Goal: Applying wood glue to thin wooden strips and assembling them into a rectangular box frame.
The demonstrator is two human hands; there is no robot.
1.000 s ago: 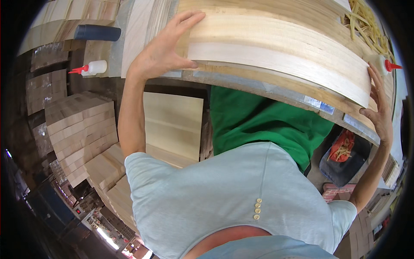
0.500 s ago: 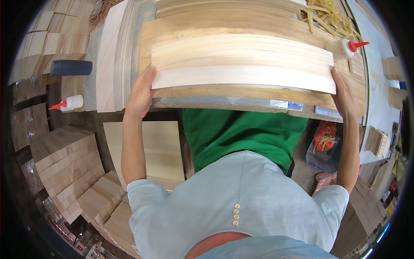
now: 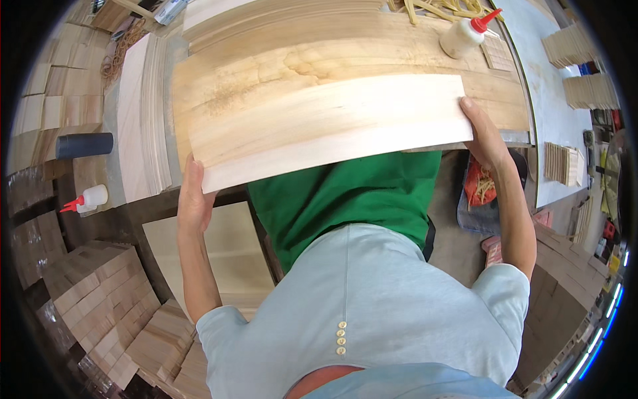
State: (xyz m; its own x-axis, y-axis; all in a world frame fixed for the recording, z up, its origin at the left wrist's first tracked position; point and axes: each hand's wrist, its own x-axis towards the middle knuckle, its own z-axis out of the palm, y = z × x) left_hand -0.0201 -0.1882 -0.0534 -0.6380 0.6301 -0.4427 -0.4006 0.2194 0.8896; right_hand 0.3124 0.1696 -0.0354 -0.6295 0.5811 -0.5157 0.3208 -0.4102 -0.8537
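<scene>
A long pale wooden board [image 3: 325,130] is held up between my two hands, tilted so that its left end lies nearer to me than its right. My left hand [image 3: 193,193] grips its left end, with the fingers hidden under the board. At the opposite end my right hand [image 3: 483,133] has its thumb on the edge and its other fingers mostly out of sight. Beneath the held piece lies a wide wooden work board [image 3: 266,73] on the bench. Beyond the right hand stands a white glue bottle [image 3: 460,40] with a red tip.
Stacked thin boards [image 3: 143,120] lie on the left, beside a dark cylinder [image 3: 84,145] and a second glue bottle [image 3: 93,199]. More boards [image 3: 279,23] are piled at the back, near yellowish bands [image 3: 438,8]. Wood block stacks [image 3: 100,292] stand at lower left.
The held board has come nearer to me and tilted, its left end dropping lower. Both hands moved with it, keeping their grip. The whole view has turned and shifted somewhat.
</scene>
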